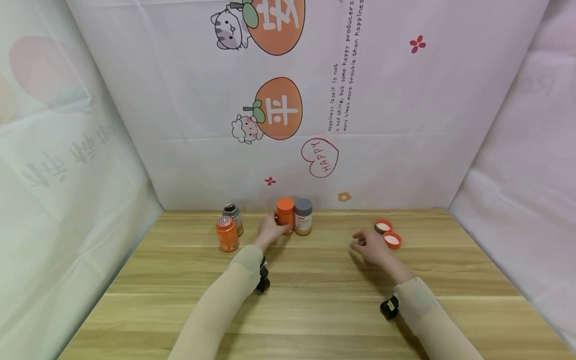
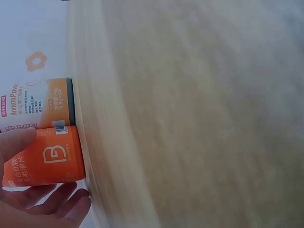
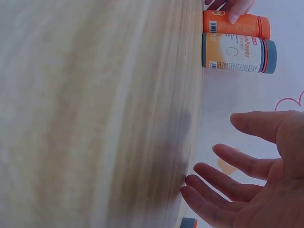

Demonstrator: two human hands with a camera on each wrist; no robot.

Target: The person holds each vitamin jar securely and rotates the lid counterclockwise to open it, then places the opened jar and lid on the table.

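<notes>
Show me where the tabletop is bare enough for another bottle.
Bare wooden tabletop lies between the left sleeve and right sleeve, and between the gray-capped bottle and right hand. Crowded: where the left hand touches the orange-capped bottle, around the far-left bottles, and by the upturned caps.

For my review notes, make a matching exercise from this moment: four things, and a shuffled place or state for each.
1. Left hand
2. Right hand
3. Grey-lidded bottle
4. Front loose lid

A. Lying with its white inside up
B. Around the lidded orange bottle
C. Upright, beside the lidded orange bottle
D. Open, holding nothing

Pairs: 1-B, 2-D, 3-C, 4-A
</notes>
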